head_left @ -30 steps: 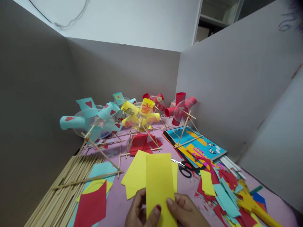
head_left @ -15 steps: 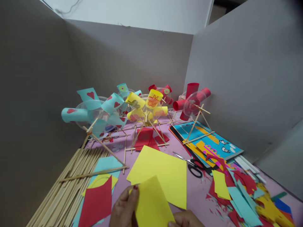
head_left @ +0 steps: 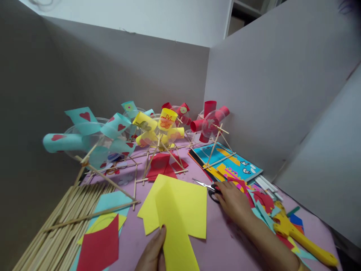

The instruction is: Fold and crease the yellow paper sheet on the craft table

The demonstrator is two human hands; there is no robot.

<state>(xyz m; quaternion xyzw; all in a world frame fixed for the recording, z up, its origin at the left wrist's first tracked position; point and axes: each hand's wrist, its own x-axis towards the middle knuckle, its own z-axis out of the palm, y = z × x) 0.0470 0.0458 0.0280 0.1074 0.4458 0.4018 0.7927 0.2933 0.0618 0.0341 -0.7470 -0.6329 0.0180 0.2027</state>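
Note:
My left hand (head_left: 153, 250), at the bottom centre, pinches a long strip of yellow paper (head_left: 175, 229) along its left edge, the thumb on top. The strip is held over a larger yellow sheet (head_left: 196, 207) on the table. To the right, my right hand (head_left: 234, 199) reaches across the table. Its fingers are closed on the black and red handles of a pair of scissors (head_left: 203, 184), whose blades lie pointing left. The fingertips are partly hidden behind the hand.
Paper-bladed wheels on stick stands fill the back: blue (head_left: 84, 139), yellow (head_left: 159, 130) and red (head_left: 211, 120). Wooden sticks (head_left: 53, 229) lie at left beside red paper (head_left: 98, 244). A picture board (head_left: 242, 162), paper scraps and a yellow glue gun (head_left: 299, 237) occupy the right.
My right hand has let go of the yellow paper and moved right to the scissors. The paper in my left hand now shows as a long strip. The view has turned right.

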